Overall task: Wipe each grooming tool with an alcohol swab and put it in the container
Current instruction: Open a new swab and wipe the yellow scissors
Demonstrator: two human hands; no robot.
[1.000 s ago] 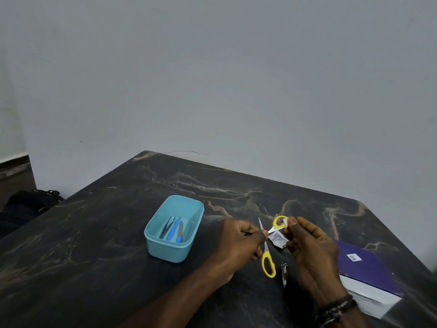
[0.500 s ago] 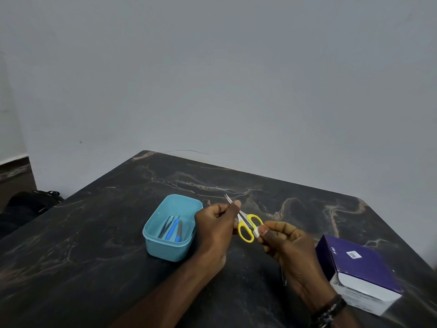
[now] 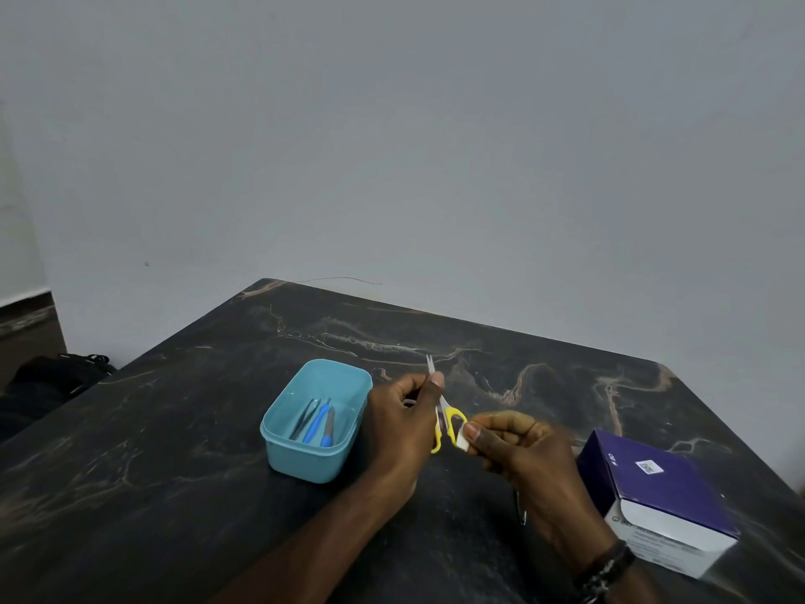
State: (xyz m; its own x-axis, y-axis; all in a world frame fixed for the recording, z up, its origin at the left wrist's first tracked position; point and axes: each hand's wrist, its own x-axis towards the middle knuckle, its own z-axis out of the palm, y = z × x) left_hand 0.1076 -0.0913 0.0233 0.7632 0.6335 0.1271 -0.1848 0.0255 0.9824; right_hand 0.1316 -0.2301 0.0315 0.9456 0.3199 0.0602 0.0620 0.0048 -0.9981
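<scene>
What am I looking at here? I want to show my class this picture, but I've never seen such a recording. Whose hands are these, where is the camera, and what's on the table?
There is no machine: a person works with bare hands, and the one camera sits on their head, looking forward and down. The left hand pinches the blades of small yellow-handled scissors. The right hand presses a white alcohol swab against a handle loop. On the dark marble table stands a teal container holding three slim tools, and a purple and white box sits at the right.
</scene>
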